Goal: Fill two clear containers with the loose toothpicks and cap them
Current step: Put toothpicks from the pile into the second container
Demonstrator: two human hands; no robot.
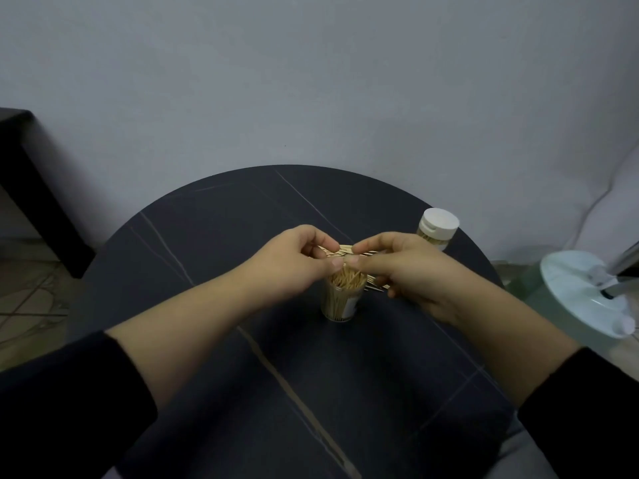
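A person's two bare hands meet above the middle of a round, dark worktop [242, 236] with pale veins. The left hand [294, 262] and right hand [404, 271] each pinch one end of a small bundle of toothpicks [345, 251], held level and sideways. The fingers [328, 263] of both hands are curled around it, thumbs nearly touching. A few more sticks poke out under the right hand; whether they lie on the worktop or in the hand cannot be told.

Just below the bundle stands an open container [340, 304], clear, upright and already packed with toothpicks on end. Its cap is not in sight. A second, capped container [436, 229] with a white lid stands well apart, towards the far right edge.

The toothpicks are likely very light, stiff and smooth, so they will probably fan out or slip if the pinch loosens. Gripping the bundle near its middle, then tipping it upright, should feed it into the mouth. The container looks light and tall, so a sideways knock could tip it; steady it by its wall.
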